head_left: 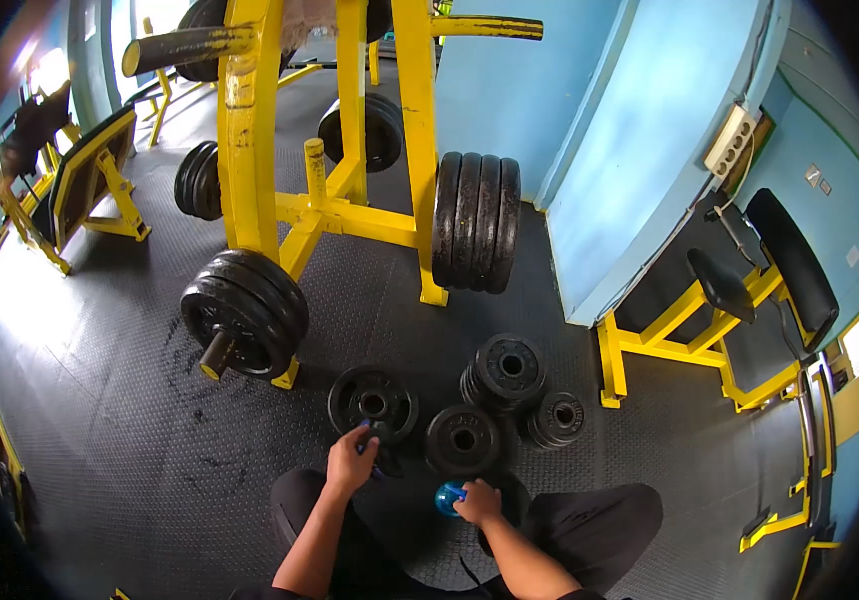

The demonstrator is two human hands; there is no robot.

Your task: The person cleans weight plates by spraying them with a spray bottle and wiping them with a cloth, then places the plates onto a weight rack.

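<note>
My left hand [349,463] is closed on a dark cloth-like thing [387,462] with a bit of blue at its edge; its exact kind I cannot make out. Just beyond that hand a black weight plate [344,398] lies on the floor. My right hand [479,502] grips a small translucent blue bottle [447,499], tilted to the left. In front of it are another black plate [449,458], a stack of plates [524,385] and a stack of smaller plates [557,432]. A dark round thing [512,492] beside my right hand is partly hidden.
A yellow rack [249,170] stands ahead, with thick plates [476,220] and more plates [239,310] on its pegs. A yellow bench with black pads [794,260] is at the right by a blue wall [589,200]. Black textured mat [129,400] covers the floor.
</note>
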